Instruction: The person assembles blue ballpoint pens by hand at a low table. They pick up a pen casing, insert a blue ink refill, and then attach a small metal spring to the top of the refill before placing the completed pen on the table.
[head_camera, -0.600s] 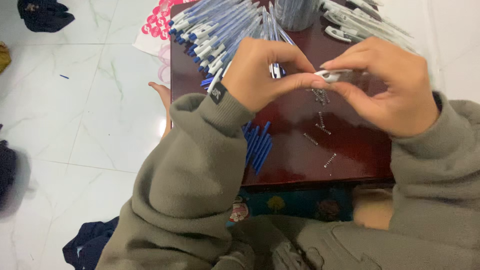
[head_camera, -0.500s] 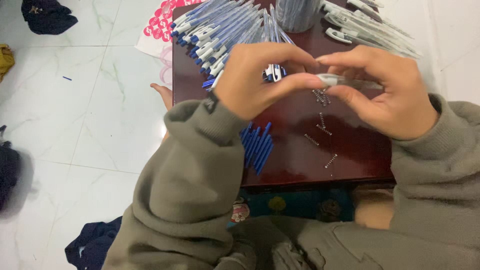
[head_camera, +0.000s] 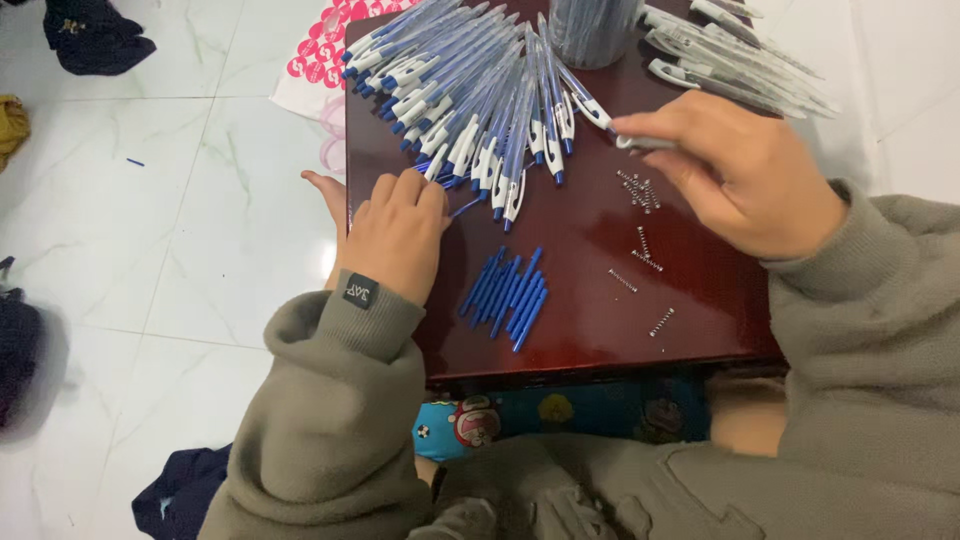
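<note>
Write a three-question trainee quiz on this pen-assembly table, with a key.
1. True or false: the right hand holds a white pen piece.
2. What does the left hand reach into? A) the loose springs B) the pile of blue and white pens C) the dark cup
3. Fill in: the blue pen tips lie on the ___ table.

Key: 1 true; 2 B; 3 dark red.
</note>
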